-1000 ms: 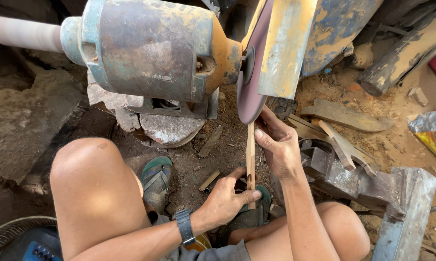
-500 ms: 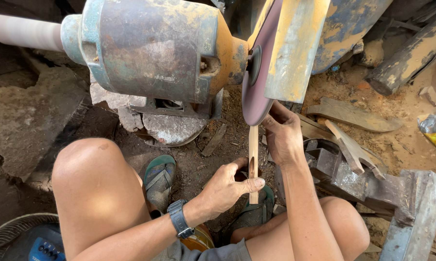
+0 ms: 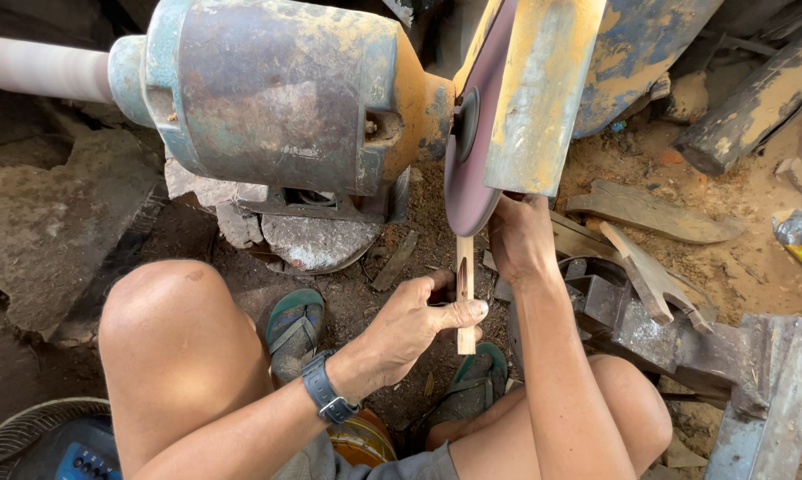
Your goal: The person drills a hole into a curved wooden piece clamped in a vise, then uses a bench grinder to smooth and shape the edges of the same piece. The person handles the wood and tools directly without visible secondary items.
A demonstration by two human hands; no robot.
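Head view: left hand [image 3: 414, 324] fingers closed on near end of wooden stick [image 3: 465, 293]; right hand [image 3: 518, 238] grips its far end at grinding disc [image 3: 469, 160]. Judgement: keep stick steady, light pressure, fingertips off disc.

Left hand [image 3: 414, 324] shifted higher along the wooden stick [image 3: 465, 293], thumb now stretched across it, right hand [image 3: 521, 236] moved up beside the grinding disc [image 3: 468, 169]
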